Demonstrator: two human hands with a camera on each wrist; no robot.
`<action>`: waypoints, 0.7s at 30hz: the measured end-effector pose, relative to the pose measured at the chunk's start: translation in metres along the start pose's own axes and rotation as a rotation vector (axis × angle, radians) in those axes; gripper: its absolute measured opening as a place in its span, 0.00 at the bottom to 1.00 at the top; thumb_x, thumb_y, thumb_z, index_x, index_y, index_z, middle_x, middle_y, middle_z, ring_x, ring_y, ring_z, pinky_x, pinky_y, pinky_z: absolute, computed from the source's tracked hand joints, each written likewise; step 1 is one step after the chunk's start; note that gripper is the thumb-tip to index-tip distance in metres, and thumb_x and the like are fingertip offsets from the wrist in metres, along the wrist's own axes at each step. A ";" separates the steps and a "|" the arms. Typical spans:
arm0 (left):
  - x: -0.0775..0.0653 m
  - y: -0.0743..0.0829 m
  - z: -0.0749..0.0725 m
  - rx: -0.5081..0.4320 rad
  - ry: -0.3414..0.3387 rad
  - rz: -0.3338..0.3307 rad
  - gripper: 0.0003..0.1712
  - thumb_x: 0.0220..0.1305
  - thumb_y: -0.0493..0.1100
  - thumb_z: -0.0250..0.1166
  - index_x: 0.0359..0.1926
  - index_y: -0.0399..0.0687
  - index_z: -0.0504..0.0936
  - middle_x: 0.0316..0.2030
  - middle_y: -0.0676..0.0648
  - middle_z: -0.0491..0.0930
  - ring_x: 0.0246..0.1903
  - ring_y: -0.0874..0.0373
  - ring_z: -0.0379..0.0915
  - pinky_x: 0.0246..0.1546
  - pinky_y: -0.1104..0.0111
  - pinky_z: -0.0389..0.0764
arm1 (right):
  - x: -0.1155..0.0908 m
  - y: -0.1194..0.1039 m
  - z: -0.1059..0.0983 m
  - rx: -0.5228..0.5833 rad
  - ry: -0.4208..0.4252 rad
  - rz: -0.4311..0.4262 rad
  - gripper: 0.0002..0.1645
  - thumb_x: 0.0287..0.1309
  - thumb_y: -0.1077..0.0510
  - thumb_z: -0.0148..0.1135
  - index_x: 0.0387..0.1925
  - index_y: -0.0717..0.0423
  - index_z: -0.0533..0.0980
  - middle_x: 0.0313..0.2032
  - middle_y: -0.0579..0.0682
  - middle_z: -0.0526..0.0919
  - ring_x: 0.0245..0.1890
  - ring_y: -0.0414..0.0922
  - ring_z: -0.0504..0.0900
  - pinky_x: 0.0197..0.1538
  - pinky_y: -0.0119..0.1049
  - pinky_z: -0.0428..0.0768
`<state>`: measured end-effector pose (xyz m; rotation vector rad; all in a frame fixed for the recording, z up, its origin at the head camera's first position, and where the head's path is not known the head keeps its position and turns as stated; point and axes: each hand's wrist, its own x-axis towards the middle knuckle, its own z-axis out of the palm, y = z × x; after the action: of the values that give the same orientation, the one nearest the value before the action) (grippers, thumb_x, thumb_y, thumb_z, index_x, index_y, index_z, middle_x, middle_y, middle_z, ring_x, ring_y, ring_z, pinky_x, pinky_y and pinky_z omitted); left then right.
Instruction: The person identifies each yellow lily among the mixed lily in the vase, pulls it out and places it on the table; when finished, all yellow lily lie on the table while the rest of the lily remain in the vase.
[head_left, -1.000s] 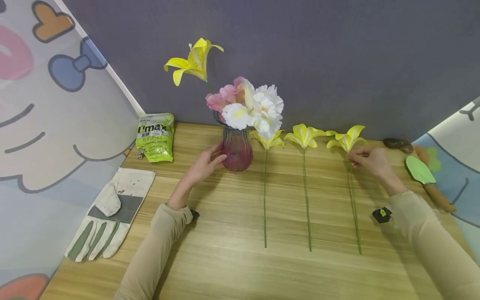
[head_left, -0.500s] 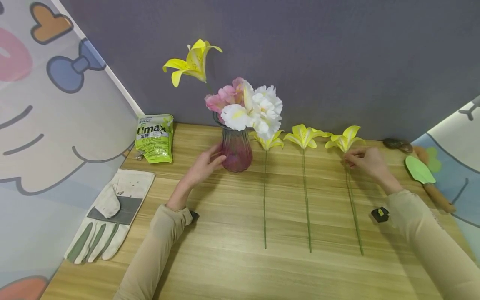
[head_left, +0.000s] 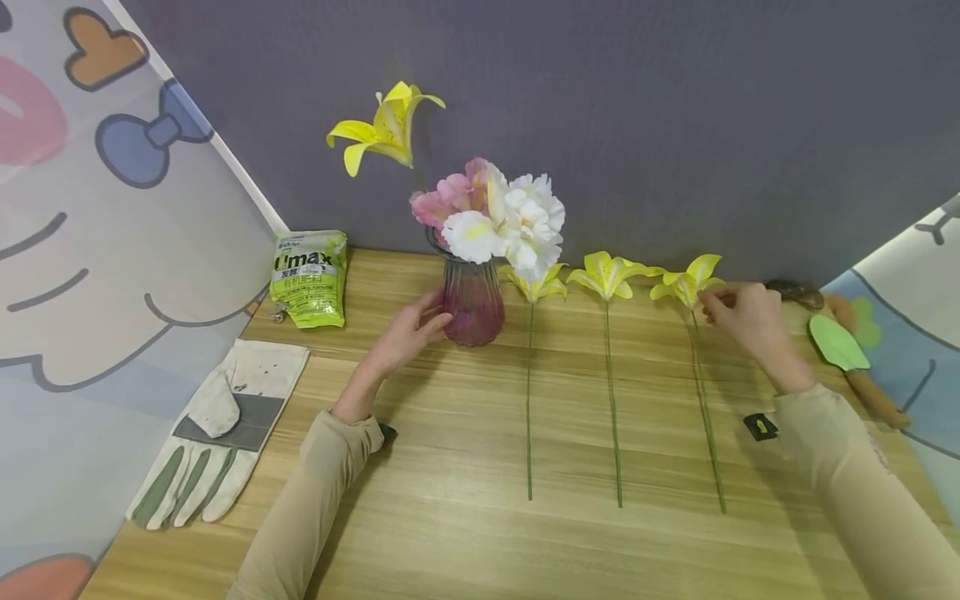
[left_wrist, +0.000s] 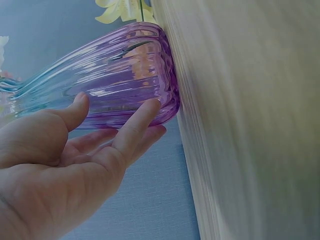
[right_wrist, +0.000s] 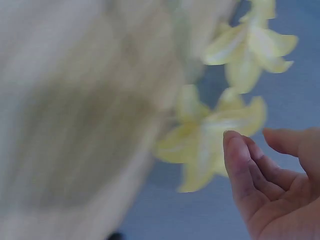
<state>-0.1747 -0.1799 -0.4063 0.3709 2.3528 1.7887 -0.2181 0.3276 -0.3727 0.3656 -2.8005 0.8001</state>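
A ribbed glass vase [head_left: 474,304], purple at the base, stands near the back wall. It holds a tall yellow lily [head_left: 386,129], pink blossoms [head_left: 452,197] and white blossoms [head_left: 521,221]. My left hand [head_left: 405,337] rests its loosely extended fingers against the vase's left side, contact showing closely on the vase [left_wrist: 115,75] in the left wrist view. Right of the vase, three yellow lilies lie in a row, stems toward me. Beside the bloom of the rightmost lily [head_left: 686,287] is my right hand [head_left: 750,321]; in the right wrist view its thumb and fingertips are apart, holding nothing.
A green fertilizer bag [head_left: 309,279] stands at the back left, with a work glove [head_left: 225,429] in front of it. On the right lie a small green-bladed trowel [head_left: 840,343], dark stones [head_left: 797,293] and a small black object [head_left: 761,427]. A grey wall [head_left: 675,125] closes the back.
My right hand has let go of the rightmost lily's stem and drawn slightly up and right. That lily's bloom shifted slightly left. The left hand stays at the vase.
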 end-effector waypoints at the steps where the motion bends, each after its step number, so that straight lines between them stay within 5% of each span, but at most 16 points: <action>1: 0.000 0.000 0.000 0.002 0.000 0.001 0.35 0.83 0.31 0.54 0.82 0.26 0.51 0.76 0.23 0.60 0.70 0.31 0.69 0.65 0.62 0.83 | 0.000 -0.008 -0.002 -0.008 0.026 -0.019 0.18 0.77 0.59 0.62 0.39 0.72 0.87 0.27 0.62 0.89 0.18 0.19 0.72 0.20 0.17 0.70; 8: 0.000 -0.001 0.000 0.006 0.007 -0.005 0.35 0.83 0.31 0.55 0.82 0.26 0.51 0.75 0.22 0.61 0.69 0.31 0.70 0.64 0.62 0.84 | 0.003 -0.075 -0.016 0.070 0.157 -0.092 0.16 0.77 0.57 0.64 0.44 0.69 0.87 0.32 0.64 0.90 0.23 0.12 0.72 0.27 0.11 0.70; 21: 0.000 0.001 0.001 0.030 0.016 0.002 0.35 0.83 0.32 0.55 0.82 0.26 0.52 0.74 0.23 0.63 0.69 0.31 0.71 0.63 0.61 0.84 | -0.003 -0.204 -0.030 0.290 0.235 -0.249 0.09 0.74 0.59 0.69 0.46 0.61 0.89 0.36 0.53 0.91 0.33 0.26 0.84 0.41 0.16 0.82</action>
<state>-0.1743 -0.1786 -0.4061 0.3645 2.3935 1.7648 -0.1520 0.1766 -0.2482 0.6097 -2.3669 1.1088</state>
